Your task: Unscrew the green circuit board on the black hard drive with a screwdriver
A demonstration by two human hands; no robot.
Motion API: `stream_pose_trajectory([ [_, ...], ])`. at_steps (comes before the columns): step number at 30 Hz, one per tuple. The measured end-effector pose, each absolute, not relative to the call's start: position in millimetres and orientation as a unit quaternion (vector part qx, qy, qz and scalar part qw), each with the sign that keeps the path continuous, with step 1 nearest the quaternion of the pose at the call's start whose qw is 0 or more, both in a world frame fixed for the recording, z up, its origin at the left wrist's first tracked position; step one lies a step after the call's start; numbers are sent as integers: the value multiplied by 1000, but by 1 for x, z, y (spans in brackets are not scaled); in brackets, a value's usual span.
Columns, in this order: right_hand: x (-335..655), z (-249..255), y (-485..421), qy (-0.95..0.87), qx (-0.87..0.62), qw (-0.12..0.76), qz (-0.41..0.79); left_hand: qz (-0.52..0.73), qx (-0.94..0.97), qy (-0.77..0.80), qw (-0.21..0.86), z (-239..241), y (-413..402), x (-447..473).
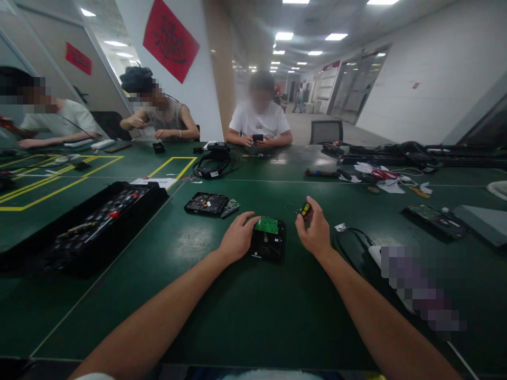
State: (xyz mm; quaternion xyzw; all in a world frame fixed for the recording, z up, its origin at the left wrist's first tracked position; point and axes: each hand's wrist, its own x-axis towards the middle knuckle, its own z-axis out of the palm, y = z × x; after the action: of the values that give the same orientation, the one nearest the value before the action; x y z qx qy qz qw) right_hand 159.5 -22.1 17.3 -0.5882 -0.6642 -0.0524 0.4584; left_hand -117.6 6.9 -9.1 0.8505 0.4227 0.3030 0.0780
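A black hard drive (267, 247) with a green circuit board (268, 225) lies in front of me on the green table. My left hand (237, 237) grips its left side, fingertips at the board's edge. To the right of the drive, my right hand (316, 230) is raised a little, fingers closed around a black-and-yellow screwdriver (306, 209). Only the handle shows; the rest is hidden by the hand. Tiny loose bits, perhaps screws, lie just beyond that hand. Behind my left hand rests another opened drive (206, 203), with a small loose circuit board (231, 208) beside it.
A long black tray of parts (154, 194) is at left. On the right are a phone (376, 254), a cable (356, 230), another drive (433, 221) and a grey case (481, 224). Black gear, cables and scraps line the far side, where several people sit.
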Motion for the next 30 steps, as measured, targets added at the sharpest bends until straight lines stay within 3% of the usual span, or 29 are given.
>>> stream_pose_trajectory([
  [6, 154, 28, -25, -630, -611, 478, -25, 247, 885, 384, 89, -8, 6, -112],
  [12, 153, 31, -30, -616, -568, 540, -81, 222, 891, 388, 84, -4, 0, -107],
  [19, 144, 29, -35, -634, -539, 553, 22, 210, 912, 334, 112, 10, -4, -115],
  [30, 163, 22, -22, -645, -560, 515, -77, 121, 943, 278, 140, 15, 3, -137],
])
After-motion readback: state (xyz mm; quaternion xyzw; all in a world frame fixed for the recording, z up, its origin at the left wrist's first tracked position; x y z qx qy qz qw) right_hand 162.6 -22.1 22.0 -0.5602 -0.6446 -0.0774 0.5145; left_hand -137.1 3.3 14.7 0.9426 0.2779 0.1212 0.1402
